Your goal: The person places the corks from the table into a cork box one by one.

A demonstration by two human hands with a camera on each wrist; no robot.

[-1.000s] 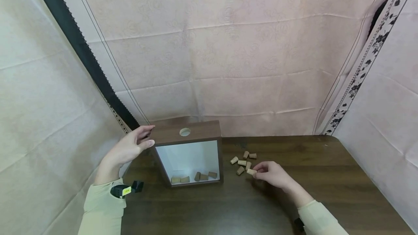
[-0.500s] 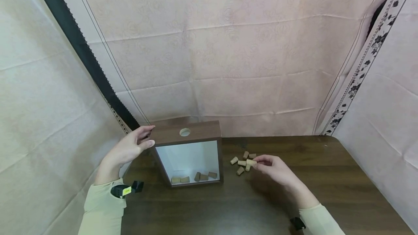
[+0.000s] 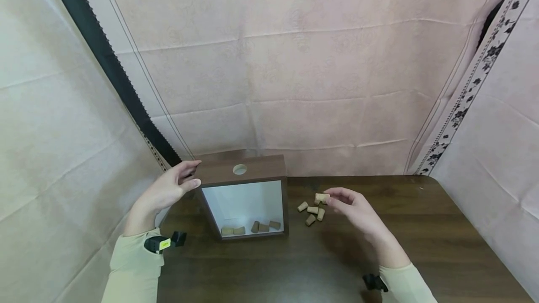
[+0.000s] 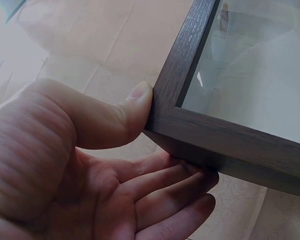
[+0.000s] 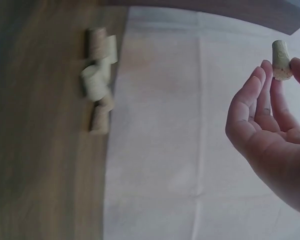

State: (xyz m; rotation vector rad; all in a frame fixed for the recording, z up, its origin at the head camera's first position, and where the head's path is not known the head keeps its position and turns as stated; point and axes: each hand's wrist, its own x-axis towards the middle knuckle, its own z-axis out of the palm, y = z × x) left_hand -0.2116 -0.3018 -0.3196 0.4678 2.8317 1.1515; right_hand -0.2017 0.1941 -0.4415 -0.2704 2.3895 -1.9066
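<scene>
A pale cork is pinched between thumb and fingertips of my right hand, raised off the table in the head view. The right wrist view shows this cork held by its sides. My left hand grips the upper left corner of a dark wooden box with a clear front. In the left wrist view the thumb presses one side of the box corner, and the fingers lie against the adjoining side. A round hole opens in the box's top. Several corks lie inside, behind the front pane.
Several loose corks lie in a group on the brown table, to the right of the box. Behind the table hangs a pale cloth, with more cloth at both sides.
My right hand has lifted the cork off the table and moved it up and away from the loose corks. The left hand stays at the box corner.
</scene>
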